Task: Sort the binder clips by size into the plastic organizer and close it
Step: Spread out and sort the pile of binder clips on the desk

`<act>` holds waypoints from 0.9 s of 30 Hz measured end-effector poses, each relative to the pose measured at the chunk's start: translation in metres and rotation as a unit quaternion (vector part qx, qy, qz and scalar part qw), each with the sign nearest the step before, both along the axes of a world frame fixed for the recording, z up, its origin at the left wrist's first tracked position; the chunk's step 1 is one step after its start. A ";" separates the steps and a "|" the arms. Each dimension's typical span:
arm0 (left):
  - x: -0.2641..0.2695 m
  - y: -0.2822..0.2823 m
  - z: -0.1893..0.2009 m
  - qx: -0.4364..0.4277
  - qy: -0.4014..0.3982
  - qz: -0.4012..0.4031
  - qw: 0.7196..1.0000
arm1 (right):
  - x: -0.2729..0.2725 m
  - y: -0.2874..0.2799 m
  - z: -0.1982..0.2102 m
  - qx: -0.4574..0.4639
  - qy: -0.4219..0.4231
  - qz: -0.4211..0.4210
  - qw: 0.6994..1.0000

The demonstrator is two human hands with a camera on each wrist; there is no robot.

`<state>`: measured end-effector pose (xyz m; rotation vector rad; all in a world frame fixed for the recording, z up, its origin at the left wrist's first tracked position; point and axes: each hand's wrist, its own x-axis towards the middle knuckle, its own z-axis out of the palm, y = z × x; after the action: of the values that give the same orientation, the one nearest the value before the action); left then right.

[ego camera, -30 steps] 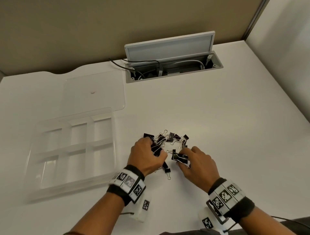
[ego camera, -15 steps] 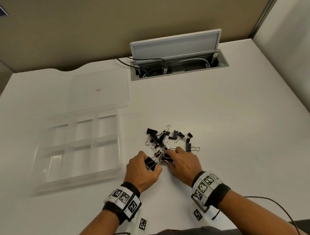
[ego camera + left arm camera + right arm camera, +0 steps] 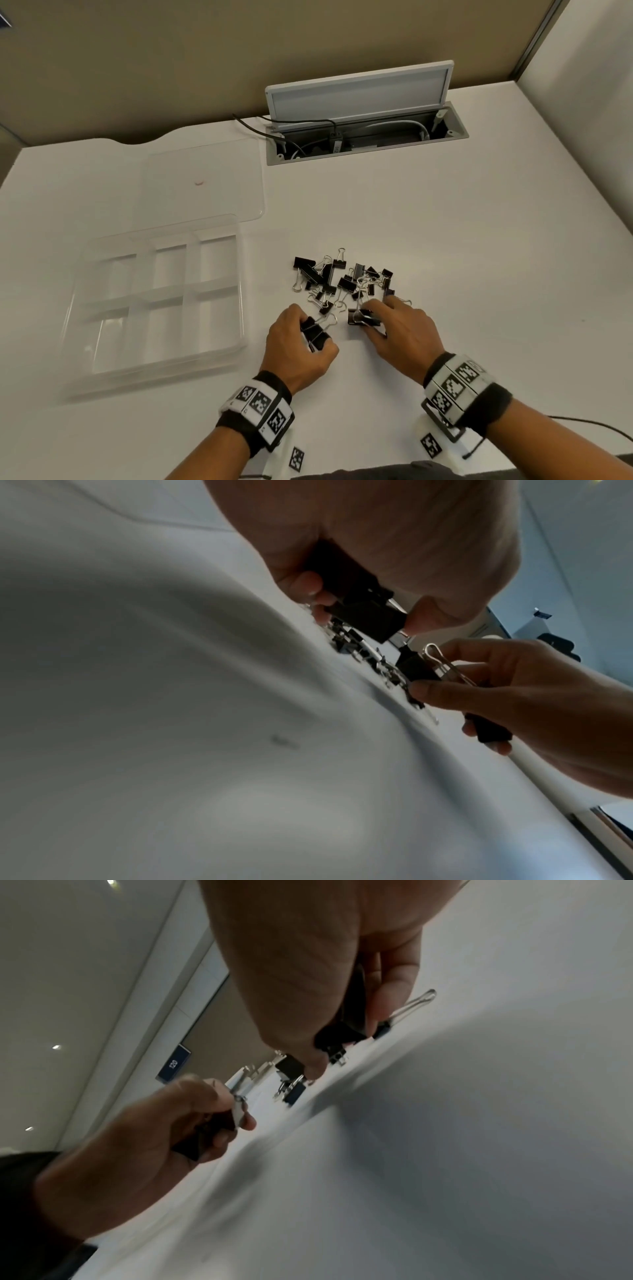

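Black clips (image 3: 342, 279) lie heaped right of the open organizer (image 3: 161, 301) (all cells bare), where the left hand (image 3: 298, 346) grips large ones and the right hand (image 3: 400, 332) pinches another, probably gathering one size before filling a cell.
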<state>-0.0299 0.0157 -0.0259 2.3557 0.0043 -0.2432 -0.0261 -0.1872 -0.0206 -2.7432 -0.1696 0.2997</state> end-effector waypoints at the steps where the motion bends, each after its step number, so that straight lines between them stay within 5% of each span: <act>1: -0.006 0.002 -0.002 0.009 0.007 -0.005 1.000 | -0.007 -0.001 -0.002 0.003 0.011 0.008 1.000; 11: -0.009 0.005 -0.004 0.055 0.016 -0.049 0.997 | -0.017 -0.009 -0.001 0.033 0.103 0.069 0.992; 16: -0.012 0.010 0.003 -0.001 -0.015 -0.011 1.000 | -0.003 -0.019 0.010 0.246 0.092 -0.090 0.961; 21: 0.009 0.004 -0.001 -0.033 -0.029 0.060 0.997 | 0.009 -0.007 0.006 0.345 0.138 -0.191 0.908; 27: 0.016 -0.008 -0.006 0.006 0.027 0.024 0.999 | 0.002 0.009 -0.001 0.165 0.110 -0.062 0.978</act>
<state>-0.0136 0.0081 -0.0322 2.3570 0.0888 -0.2844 -0.0243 -0.1781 -0.0214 -2.3596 0.0125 0.4895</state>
